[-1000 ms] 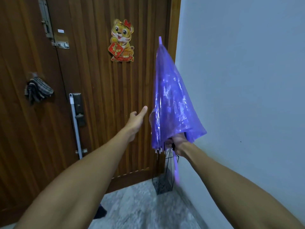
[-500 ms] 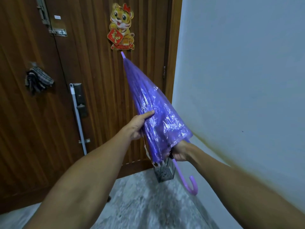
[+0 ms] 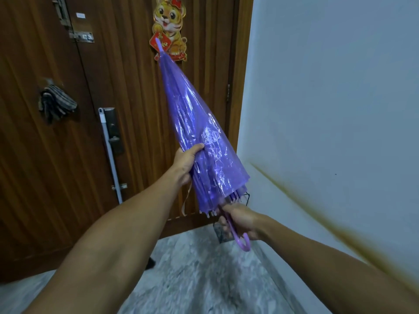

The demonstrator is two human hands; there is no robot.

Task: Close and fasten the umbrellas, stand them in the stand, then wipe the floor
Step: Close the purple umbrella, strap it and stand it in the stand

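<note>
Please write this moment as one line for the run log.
left hand: grips umbrella canopy | right hand: holds handle | umbrella: folded, strap loose

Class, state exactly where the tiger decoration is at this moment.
In the head view, the tiger decoration is stuck high on the wooden door, top centre, just behind the tip of the purple umbrella and left of the white wall.

A tiger decoration (image 3: 169,28) on the wooden door (image 3: 131,109) — a striped cloth (image 3: 56,104) hangs left.

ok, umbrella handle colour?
Light purple, a curved hook handle, a paler shade than the translucent purple canopy. Shows in the head view, below the right hand.
</note>
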